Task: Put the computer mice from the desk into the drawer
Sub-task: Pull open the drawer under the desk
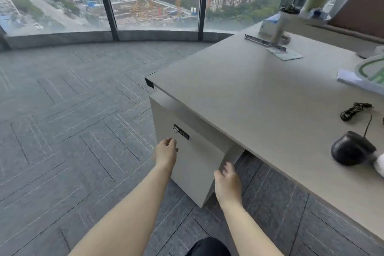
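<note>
Lower centre of the frame: left hand [166, 151] at the left edge of the pale grey drawer front [193, 160], just below the small black combination lock [181, 131], fingers curled at that edge, nothing carried; whether actually gripping, cannot tell. Just right of it, right hand [227, 183] at the front's right edge, grip loosely spread, empty, probably placed for pulling the drawer out evenly from both sides. Drawer seemingly closed or barely started. Far right, resting on the light grey counter [249, 97]: black corded computer mouse [352, 147], untouched, cable trailing upward; any other mice out of view.
</note>
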Tool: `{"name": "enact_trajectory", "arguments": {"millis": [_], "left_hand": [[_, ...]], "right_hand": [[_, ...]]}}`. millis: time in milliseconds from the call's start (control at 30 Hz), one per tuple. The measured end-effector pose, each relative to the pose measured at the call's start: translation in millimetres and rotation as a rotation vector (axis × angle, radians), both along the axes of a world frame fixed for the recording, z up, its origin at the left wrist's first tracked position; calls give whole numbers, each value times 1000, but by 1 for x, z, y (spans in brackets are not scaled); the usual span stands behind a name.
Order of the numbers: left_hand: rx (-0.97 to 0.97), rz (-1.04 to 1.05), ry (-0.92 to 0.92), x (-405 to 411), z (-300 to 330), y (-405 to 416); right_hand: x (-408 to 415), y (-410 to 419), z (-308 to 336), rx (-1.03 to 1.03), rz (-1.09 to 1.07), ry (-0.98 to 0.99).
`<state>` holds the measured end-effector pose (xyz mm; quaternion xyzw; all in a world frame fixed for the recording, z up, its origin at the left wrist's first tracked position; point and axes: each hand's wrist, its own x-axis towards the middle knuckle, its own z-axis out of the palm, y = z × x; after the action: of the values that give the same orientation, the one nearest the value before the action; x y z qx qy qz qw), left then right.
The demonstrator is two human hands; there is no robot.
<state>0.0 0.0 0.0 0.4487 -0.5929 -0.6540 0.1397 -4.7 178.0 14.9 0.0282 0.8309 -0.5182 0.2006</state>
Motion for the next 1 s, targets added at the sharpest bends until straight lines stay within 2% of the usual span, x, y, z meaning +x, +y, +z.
{"name": "enact_trajectory", "arguments": {"millis": [100, 333, 500, 733, 1000], "left_hand": [[33, 39, 9, -26, 0, -6], [297, 245, 44, -58, -13, -20], [296, 344, 60, -56, -15, -20], [301, 396, 91, 36, -21, -32], [286, 452, 109, 161, -15, -45]], "right_hand": [[-7, -7, -6, -11, -29, 20], [-11, -8, -11, -34, -45, 55], [-3, -1, -8, 15, 19, 87], [47, 13, -1, -4, 216, 99], [131, 8, 3, -91, 557, -37]]}}
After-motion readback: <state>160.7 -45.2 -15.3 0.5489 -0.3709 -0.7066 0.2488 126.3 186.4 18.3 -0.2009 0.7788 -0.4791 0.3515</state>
